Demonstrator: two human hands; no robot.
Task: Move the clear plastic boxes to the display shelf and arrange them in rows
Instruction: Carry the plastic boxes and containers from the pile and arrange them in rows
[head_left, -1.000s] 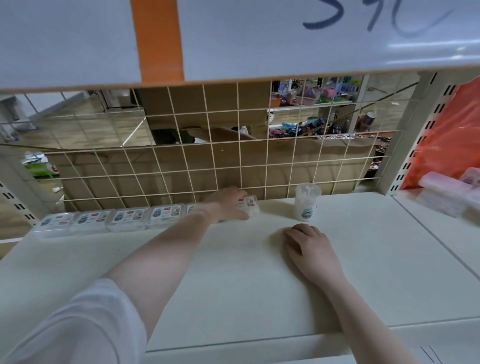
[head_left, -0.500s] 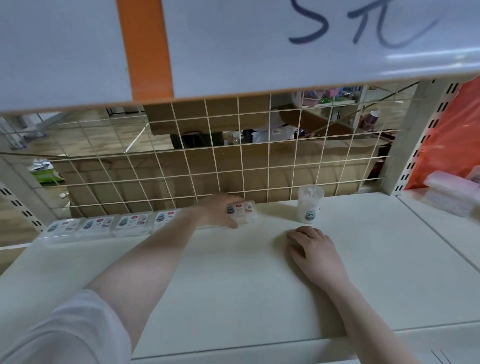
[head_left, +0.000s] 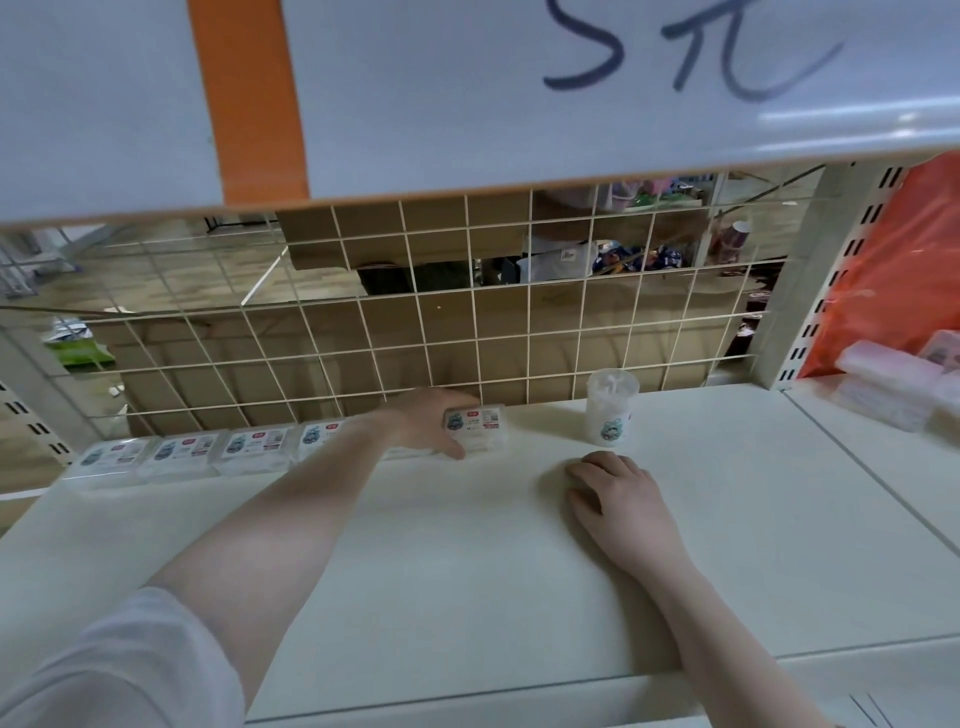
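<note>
A row of clear plastic boxes (head_left: 249, 448) with white labels runs along the back of the white display shelf (head_left: 467, 561), against the wire grid. My left hand (head_left: 423, 422) reaches to the row's right end and grips the last clear box (head_left: 480, 428), which rests on the shelf. Part of the row lies hidden under my forearm. My right hand (head_left: 615, 499) lies palm down on the shelf with curled fingers, holding nothing. More clear boxes (head_left: 893, 382) are piled on the neighbouring shelf at the far right.
A small round clear tub (head_left: 610, 399) with a cartoon label stands upright just right of the row. A wire grid (head_left: 415, 322) closes the shelf's back. An upper shelf with a price sign (head_left: 467, 78) hangs overhead. An orange bag (head_left: 904, 260) sits at the right.
The camera has tilted a little. My left hand stays on the end box, which has shifted slightly at the row's end. My right hand has not moved.
</note>
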